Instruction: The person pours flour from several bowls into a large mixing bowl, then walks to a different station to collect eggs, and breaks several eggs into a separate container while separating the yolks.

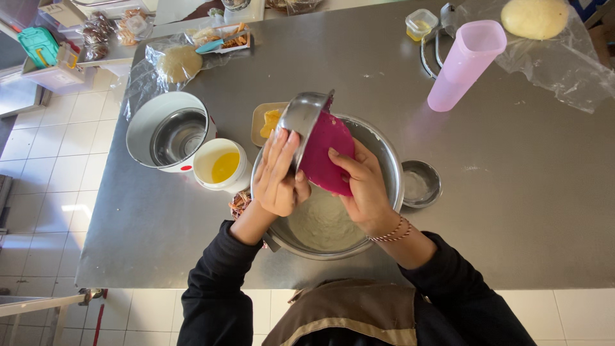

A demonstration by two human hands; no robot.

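Observation:
My left hand [277, 174] grips a small steel bowl [300, 118], tipped on its side over a large steel mixing bowl [386, 160]. A thick magenta mass [327, 146] hangs out of the small bowl, and my right hand [363, 186] presses its fingers against it. White flour [323, 221] lies in the bottom of the large bowl, under both hands.
A white cup of yellow liquid [221, 164] and a white-rimmed steel pot [168, 131] stand to the left. A small steel dish [419, 183] sits to the right, a pink pitcher [465, 64] further back. Dough balls in plastic wrap [535, 17] lie at the far corners.

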